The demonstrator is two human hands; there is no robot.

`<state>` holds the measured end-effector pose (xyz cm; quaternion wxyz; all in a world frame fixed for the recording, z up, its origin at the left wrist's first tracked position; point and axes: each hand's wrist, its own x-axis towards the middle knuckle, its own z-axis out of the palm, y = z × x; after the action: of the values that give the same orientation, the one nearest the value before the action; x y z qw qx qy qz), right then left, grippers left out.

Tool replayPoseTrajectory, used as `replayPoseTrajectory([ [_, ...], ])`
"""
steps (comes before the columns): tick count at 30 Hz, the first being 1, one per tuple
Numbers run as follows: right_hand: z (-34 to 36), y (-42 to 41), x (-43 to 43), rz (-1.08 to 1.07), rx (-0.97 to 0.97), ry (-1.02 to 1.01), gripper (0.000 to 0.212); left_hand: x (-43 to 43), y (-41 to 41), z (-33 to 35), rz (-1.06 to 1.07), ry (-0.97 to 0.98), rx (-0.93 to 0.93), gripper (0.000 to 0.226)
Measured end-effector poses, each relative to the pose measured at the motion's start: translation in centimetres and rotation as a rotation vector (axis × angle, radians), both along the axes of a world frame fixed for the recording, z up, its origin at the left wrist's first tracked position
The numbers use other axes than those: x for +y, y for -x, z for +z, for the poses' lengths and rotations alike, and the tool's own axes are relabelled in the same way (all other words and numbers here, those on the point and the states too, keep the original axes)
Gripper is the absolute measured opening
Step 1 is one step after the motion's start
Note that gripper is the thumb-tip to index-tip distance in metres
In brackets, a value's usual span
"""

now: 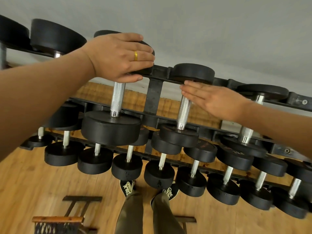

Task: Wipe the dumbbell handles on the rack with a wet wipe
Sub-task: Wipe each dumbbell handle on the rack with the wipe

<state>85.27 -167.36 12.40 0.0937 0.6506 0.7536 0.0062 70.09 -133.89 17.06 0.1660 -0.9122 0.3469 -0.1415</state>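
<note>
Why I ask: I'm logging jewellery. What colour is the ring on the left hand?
Gold ring, left hand, clearest in head view.

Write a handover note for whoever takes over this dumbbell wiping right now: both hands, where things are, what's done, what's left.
Left hand: open, lying over the far head of the big top-row dumbbell.
Right hand: flat, fingers straight, over the next dumbbell's handle.
Wet wipe: not visible in either hand.
Done: cannot tell; no handle looks visibly wet.
Left: probably get the wipe in hand, then wipe the handles on both rows of the rack.
</note>
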Motion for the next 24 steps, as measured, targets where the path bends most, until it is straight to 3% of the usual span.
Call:
replayPoseTrajectory([
  [7,-1.3,3.8,-1.7,0.282,0.05,0.174,0.077,0.0,0.1,0.1,-0.004,-0.001,-0.013,0.049],
  [13,-0.7,1.0,0.3,0.0,-0.009,0.101,0.079,0.0,0.1,-0.1,0.002,0.006,-0.011,0.048],
  [19,-2.0,2.8,-0.9,0.175,0.002,0.153,0.071,0.3,0.0,-0.5,-0.007,-0.006,-0.034,0.049],
  [24,-1.0,1.5,0.7,-0.097,0.067,0.118,0.056,0.5,0.0,-0.5,-0.01,-0.007,-0.042,0.048],
])
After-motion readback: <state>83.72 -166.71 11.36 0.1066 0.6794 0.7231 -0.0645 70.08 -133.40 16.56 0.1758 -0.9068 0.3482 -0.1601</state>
